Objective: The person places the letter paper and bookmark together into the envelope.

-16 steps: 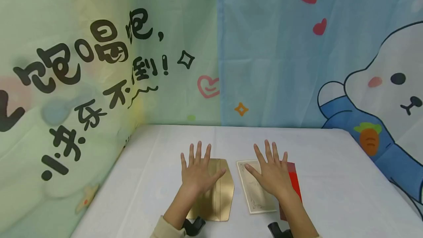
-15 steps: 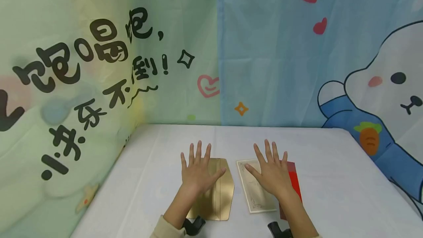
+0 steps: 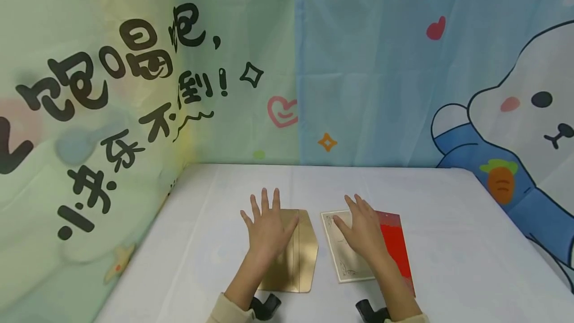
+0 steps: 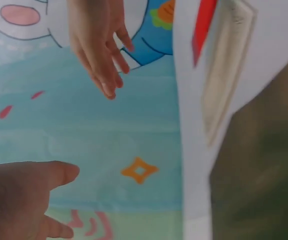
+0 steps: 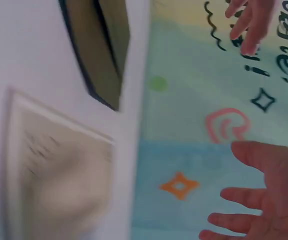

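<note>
My left hand [image 3: 266, 233] is raised over a flat gold folder-like piece [image 3: 306, 258], with fingers spread and nothing in its grasp. That piece has a lengthwise crease and cut corners, and the hand covers part of it. To the right, my right hand [image 3: 365, 231] hovers over a cream card [image 3: 347, 263] with a thin ornamental border, fingers extended and holding nothing. A flat red rectangular piece [image 3: 396, 243] lies beside the card, partly behind my right forearm. In the right wrist view, the card [image 5: 69, 150] is blurred and the right hand [image 5: 271, 192] shows spread fingers.
A white cloth covers the table [image 3: 202, 253]. Behind it hangs a blue and green printed curtain [image 3: 358, 88] with hearts and a cartoon animal. Black wrist mounts [image 3: 265, 307] sit under both forearms, and a dark cable [image 3: 551, 263] runs at the right edge.
The right hand has turned and its fingers have drawn closer together, uncovering more of the red piece. The left hand has shifted slightly left. The head view has tipped down a little.
</note>
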`<state>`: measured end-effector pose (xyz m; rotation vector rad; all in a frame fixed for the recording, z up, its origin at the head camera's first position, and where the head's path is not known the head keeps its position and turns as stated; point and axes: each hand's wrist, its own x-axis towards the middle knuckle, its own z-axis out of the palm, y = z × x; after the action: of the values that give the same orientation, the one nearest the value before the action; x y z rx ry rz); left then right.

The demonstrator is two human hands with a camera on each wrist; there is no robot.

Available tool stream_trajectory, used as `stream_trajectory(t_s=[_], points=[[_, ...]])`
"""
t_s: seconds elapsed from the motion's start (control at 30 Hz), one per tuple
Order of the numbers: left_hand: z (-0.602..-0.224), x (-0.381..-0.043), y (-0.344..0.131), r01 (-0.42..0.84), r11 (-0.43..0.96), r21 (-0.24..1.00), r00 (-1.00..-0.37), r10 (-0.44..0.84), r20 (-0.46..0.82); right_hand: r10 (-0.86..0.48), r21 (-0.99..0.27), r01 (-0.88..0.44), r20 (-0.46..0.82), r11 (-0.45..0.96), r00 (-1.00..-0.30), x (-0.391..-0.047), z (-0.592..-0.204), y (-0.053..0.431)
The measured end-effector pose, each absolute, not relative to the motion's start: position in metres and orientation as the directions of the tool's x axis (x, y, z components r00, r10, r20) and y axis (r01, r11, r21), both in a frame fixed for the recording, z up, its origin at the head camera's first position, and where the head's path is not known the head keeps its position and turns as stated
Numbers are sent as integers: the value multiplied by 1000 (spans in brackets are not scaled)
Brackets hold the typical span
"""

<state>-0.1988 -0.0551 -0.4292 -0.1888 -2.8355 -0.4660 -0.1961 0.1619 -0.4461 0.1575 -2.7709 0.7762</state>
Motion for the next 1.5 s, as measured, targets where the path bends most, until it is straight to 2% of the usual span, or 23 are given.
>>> stream_trajectory(t_s=[0.1, 0.2, 0.3, 0.47, 0.7, 0.93, 1.27, 1.5], points=[[-446, -200, -55, 152, 934, 323, -961, 64, 268, 4, -569, -137, 239, 811, -971, -203, -464, 158], [-467, -199, -56, 145, 940, 308, -975, 84, 204, 6, -592, -125, 215, 796, -977, -207, -485, 154], [-485, -198, -57, 158, 944, 289, -983, 123, 135, -50, -583, -171, 217, 794, -975, -210, -503, 151], [-508, -199, -59, 229, 942, 245, -972, 209, 104, -151, -597, -229, 178, 769, -972, -211, -522, 149], [-536, -200, -60, 227, 944, 240, -974, 216, 72, -155, -574, -236, 187, 784, -970, -204, -537, 152], [-547, -200, -52, 199, 959, 201, -977, 178, 117, -128, -521, -221, 207, 824, -970, -203, -543, 160], [-549, -200, -40, 178, 971, 158, -981, 163, 104, -116, -555, -216, 211, 803, -971, -205, -545, 169], [-546, -202, -46, 199, 949, 243, -975, 167, 148, -46, -561, -182, 247, 808, -968, -205, -545, 161]])
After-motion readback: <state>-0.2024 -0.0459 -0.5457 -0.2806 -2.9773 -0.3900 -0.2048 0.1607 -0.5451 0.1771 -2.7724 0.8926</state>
